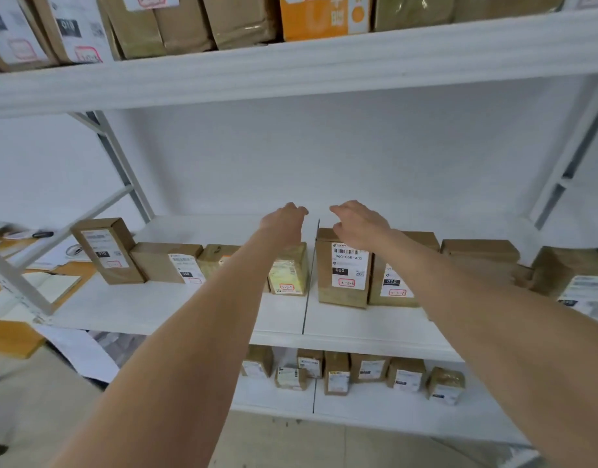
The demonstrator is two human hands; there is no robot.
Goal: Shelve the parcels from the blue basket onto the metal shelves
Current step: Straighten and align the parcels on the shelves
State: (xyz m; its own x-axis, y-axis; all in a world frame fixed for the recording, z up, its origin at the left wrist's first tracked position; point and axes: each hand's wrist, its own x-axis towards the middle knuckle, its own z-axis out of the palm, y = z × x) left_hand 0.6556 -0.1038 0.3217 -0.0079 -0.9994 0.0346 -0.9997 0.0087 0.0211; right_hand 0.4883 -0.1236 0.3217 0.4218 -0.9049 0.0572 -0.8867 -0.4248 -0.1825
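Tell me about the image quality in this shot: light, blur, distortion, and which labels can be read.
Head view: even, bright light, only soft shadows; wide-angle bending bows the upper shelf edge; the corners are soft, so the top-left parcels blur; the label under the right hand is sharp enough to show "060", while the left hand sits beside a glossy yellowish parcel.

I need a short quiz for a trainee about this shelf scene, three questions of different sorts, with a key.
1. True or false: the left hand holds a parcel.
2. Which hand rests on the parcel marked 060? A) left B) right
3. Fill in: the orange box stands on the ___ shelf.

Key: 1 false; it is above the yellowish parcel, fingers open. 2 B. 3 top.
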